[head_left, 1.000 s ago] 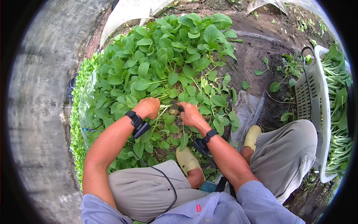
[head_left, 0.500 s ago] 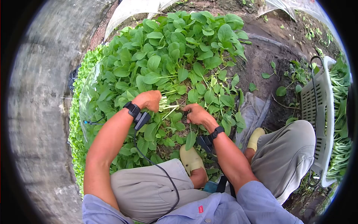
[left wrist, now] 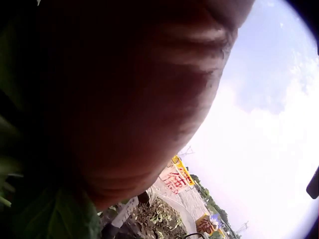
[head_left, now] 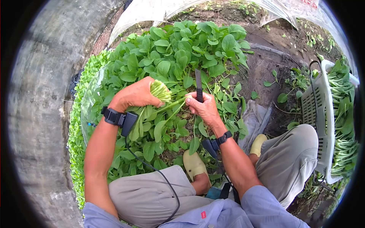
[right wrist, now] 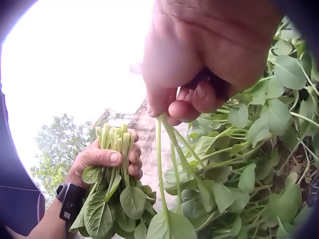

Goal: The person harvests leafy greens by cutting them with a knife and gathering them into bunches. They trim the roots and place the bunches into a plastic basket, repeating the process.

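My left hand [head_left: 137, 93] grips a bunch of cut leafy greens [head_left: 159, 90] by the stems, cut ends up and leaves hanging down; the right wrist view shows the same bunch [right wrist: 115, 169] in the left hand [right wrist: 107, 159]. My right hand [head_left: 203, 107] holds a dark-bladed knife [head_left: 198, 85] pointing up, and its fingers [right wrist: 187, 104] also pinch a couple of long-stemmed green plants [right wrist: 172, 199]. Both hands are raised above the bed of growing greens [head_left: 182, 49]. The left wrist view is filled by the dark back of the hand and sky.
A white plastic basket [head_left: 323, 114] full of cut greens stands at the right. Bare soil [head_left: 266, 64] lies between bed and basket. My yellow clogs [head_left: 194, 163] rest among the plants. A grey concrete wall [head_left: 42, 95] runs along the left.
Both hands have lifted from the plants. The left hand now holds the bunch turned stems-up, and the right hand has raised the knife upright with fresh stems pinched.
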The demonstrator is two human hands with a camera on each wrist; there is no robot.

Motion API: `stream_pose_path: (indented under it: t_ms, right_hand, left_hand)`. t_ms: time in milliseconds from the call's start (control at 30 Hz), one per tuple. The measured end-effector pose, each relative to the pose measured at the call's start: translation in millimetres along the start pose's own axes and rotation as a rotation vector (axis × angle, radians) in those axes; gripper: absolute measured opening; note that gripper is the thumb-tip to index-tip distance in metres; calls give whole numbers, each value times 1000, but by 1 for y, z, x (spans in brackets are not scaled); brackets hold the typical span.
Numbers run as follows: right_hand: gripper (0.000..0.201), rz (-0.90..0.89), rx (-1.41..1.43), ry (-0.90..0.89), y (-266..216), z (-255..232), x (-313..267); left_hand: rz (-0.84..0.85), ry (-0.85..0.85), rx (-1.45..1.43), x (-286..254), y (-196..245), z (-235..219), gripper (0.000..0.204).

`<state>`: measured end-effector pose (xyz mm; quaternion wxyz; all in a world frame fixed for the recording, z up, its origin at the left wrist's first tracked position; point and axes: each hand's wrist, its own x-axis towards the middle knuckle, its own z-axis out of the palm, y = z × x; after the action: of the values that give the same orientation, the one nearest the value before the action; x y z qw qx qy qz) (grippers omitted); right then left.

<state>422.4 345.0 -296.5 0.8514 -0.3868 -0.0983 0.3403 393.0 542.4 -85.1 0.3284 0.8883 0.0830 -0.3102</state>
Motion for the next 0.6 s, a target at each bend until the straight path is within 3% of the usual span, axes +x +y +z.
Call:
stream_pose_path:
  t_ms: [67, 100, 200, 367, 533, 600]
  right_hand:
    - [17, -213, -280, -52, -30, 13, -3]
    - [16, -262, -283, -48, -43, 25, -8]
    - [15, -322, -241, 6, -68, 46, -21]
    - [15, -324, -185, 52, -87, 57, -39]
    - [20, -315, -55, 106, -78, 61, -43]
    - [20, -257, -45, 93, -74, 57, -40]
  left_hand:
    - [115, 106, -61, -9, 12, -1, 35]
    - [219, 204, -124, -12, 16, 0, 35]
    - [316, 224, -135, -18, 32, 9, 36]
    - [345, 147, -360, -24, 40, 25, 36]
    - [411, 186, -552, -13, 33, 45, 27]
    - [316, 153, -516, -7, 27, 46, 27]
